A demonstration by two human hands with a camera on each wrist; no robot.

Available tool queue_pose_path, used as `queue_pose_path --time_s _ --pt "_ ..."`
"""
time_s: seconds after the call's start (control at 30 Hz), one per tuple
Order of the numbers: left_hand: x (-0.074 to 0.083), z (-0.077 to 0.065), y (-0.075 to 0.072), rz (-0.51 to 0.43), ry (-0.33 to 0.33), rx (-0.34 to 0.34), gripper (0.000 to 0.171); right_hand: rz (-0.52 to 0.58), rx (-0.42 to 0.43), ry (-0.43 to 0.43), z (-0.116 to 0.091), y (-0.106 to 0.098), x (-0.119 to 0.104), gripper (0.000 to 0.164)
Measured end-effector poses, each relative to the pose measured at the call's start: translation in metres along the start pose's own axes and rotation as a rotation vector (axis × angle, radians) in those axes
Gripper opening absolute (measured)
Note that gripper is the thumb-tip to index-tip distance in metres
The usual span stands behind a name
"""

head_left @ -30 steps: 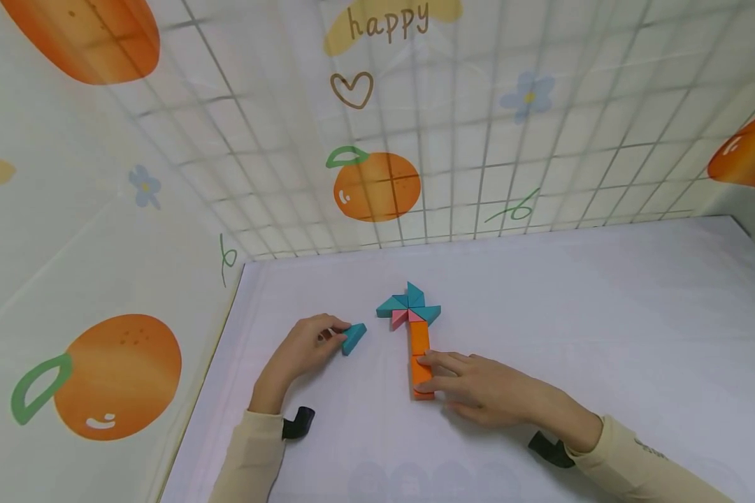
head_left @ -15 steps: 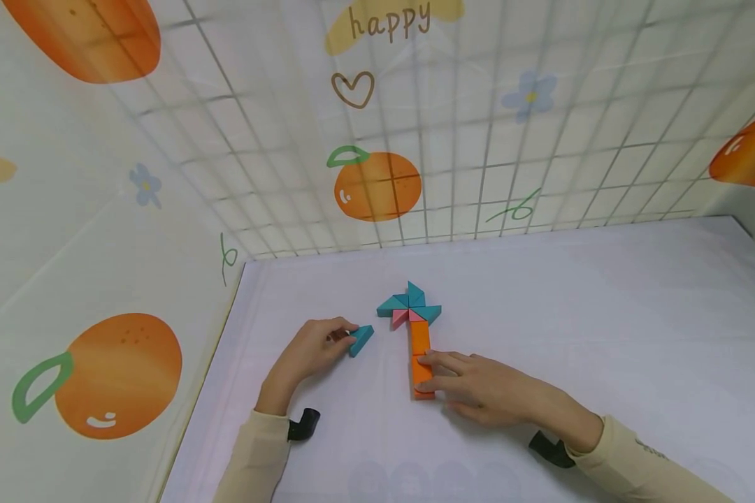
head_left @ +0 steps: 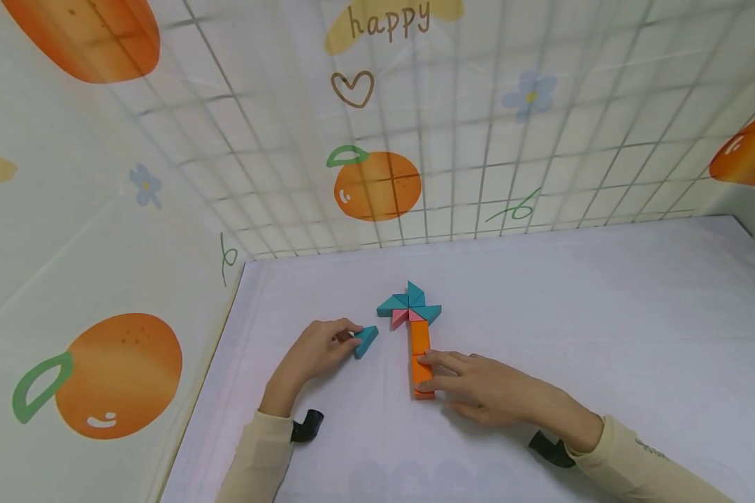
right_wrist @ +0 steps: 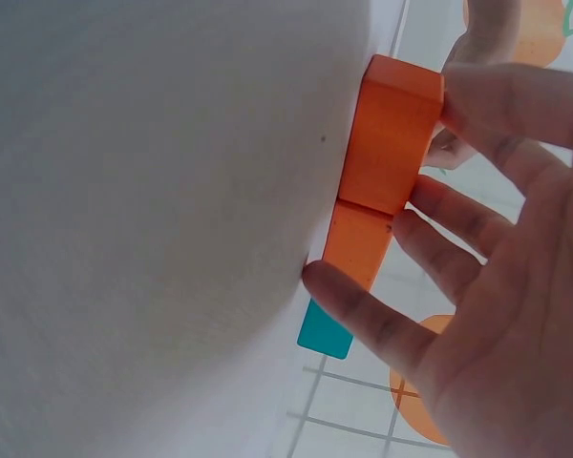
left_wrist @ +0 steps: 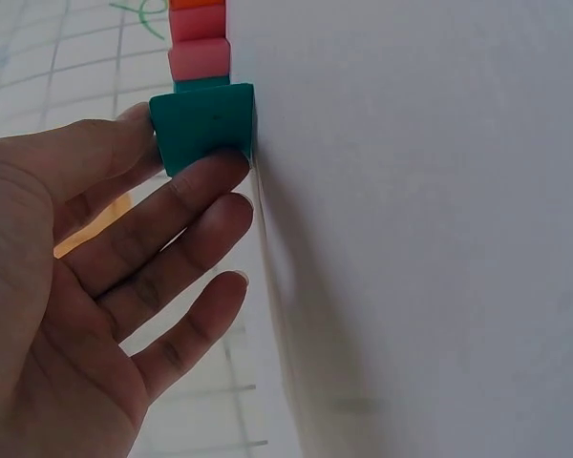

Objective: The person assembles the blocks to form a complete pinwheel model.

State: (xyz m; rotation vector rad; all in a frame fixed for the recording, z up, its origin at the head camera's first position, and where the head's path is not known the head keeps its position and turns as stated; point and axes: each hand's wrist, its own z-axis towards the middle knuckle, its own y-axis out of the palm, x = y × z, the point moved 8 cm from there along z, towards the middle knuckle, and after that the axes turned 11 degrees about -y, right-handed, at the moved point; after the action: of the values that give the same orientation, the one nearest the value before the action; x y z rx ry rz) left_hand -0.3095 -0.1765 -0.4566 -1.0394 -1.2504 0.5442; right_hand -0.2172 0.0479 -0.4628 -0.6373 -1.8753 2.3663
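My left hand point(head_left: 311, 353) pinches a teal triangular block point(head_left: 366, 342) between thumb and fingers, low over the table. In the left wrist view that teal block point(left_wrist: 205, 129) shows its flat side, its lower edge close to the tabletop. To its right lies a pinwheel-like group of teal triangles point(head_left: 393, 303) with pink triangles point(head_left: 399, 318) at its lower side. An orange block column point(head_left: 420, 337) runs from it towards me. My right hand point(head_left: 493, 391) reaches in from the right, its fairly straight fingers resting on the near orange block point(right_wrist: 392, 134).
The white tabletop point(head_left: 572, 314) stretches off to the right. Behind it stands a gridded curtain point(head_left: 459, 175) with printed oranges, and another printed sheet point(head_left: 101, 244) borders the left. Black wrist mounts point(head_left: 308, 426) sit below both sleeves.
The left hand has moved a little to the right with the teal triangular block, nearer the pinwheel shape. The right hand and the laid-out blocks stay where they were.
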Motion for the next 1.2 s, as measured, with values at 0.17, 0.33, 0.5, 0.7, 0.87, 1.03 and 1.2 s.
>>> queue_pose_path --time_s 0.17,0.33,0.5,0.7,0.87,1.03,1.2 --pt "0.007 0.000 0.003 -0.008 -0.002 -0.013 0.021 -0.001 -0.021 0.014 0.001 0.002 0.001 0.049" --pt "0.015 0.000 0.010 0.009 0.006 -0.015 0.020 -0.008 -0.018 0.010 0.001 0.002 0.000 0.048" --pt "0.026 0.000 0.017 0.048 0.052 0.000 0.022 -0.012 -0.009 0.003 0.001 0.001 0.000 0.049" --pt "0.035 -0.001 0.021 0.063 0.070 0.013 0.023 -0.021 -0.004 -0.002 0.001 0.000 0.000 0.050" --pt "0.033 -0.001 0.015 0.109 0.056 0.078 0.021 -0.016 -0.001 -0.002 0.000 0.001 0.000 0.050" --pt "0.029 -0.002 0.008 0.106 0.072 0.090 0.014 -0.011 -0.003 -0.004 0.000 0.001 0.000 0.050" --pt "0.031 -0.004 0.002 0.048 0.149 0.075 0.014 -0.005 -0.010 -0.002 0.000 0.002 0.001 0.051"
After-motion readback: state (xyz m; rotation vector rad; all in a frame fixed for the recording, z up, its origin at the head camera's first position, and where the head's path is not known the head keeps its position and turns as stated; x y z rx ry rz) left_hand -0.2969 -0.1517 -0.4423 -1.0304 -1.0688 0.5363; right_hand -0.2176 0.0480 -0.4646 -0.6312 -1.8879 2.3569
